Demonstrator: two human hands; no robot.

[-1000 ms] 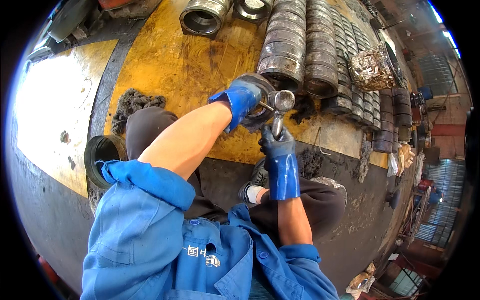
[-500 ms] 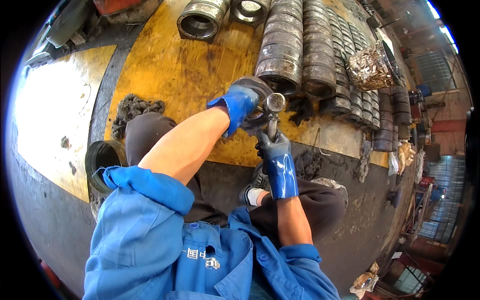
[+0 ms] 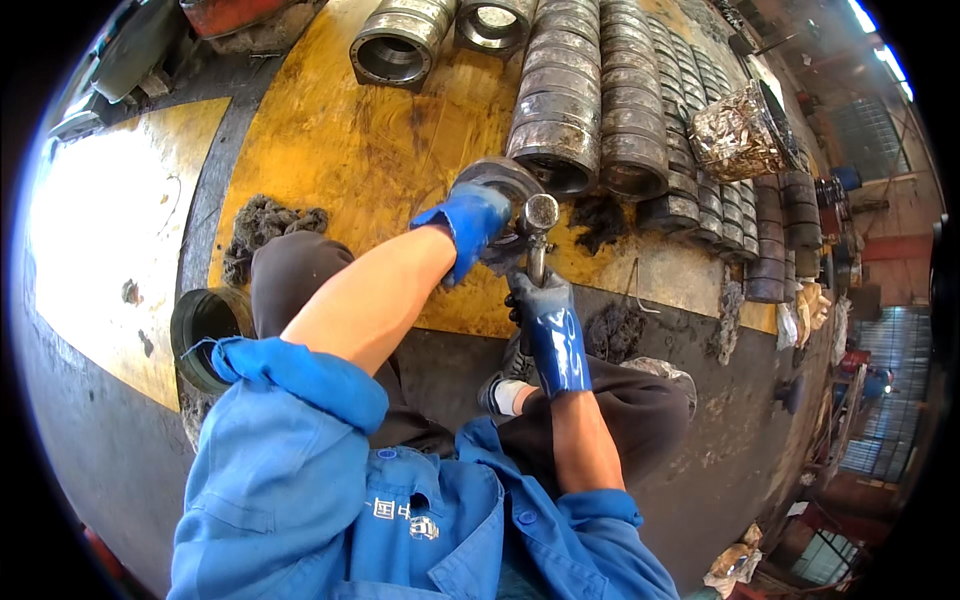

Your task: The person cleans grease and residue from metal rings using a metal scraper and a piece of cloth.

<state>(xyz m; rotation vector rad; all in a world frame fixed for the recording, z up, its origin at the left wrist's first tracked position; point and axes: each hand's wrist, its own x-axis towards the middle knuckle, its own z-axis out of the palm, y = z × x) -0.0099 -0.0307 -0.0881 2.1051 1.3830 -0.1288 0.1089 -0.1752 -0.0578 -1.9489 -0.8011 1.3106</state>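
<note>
My left hand [image 3: 474, 222], in a blue rubber glove, is closed on a dark metal ring [image 3: 505, 174] that looks tilted. Its lower part is partly hidden behind the glove and the tool. My right hand [image 3: 546, 305], gloved the same way, grips the handle of a hammer [image 3: 540, 213]. The round hammer head points up, close beside the ring's right edge. I cannot tell whether the two touch. Beyond them lies the near end of a row of metal rings [image 3: 553, 145].
More rows of rings [image 3: 637, 150] stretch away to the right. A bucket of metal shavings [image 3: 745, 135] stands by them. Flanged cylinders [image 3: 395, 50] sit at the back. Dark rags [image 3: 270, 225] and an open cylinder [image 3: 205, 335] lie to my left. A bent wire hook [image 3: 640, 285] is right of the hammer.
The hammer and my right hand have shifted slightly left. My left hand keeps its hold on the ring, a little further left than before.
</note>
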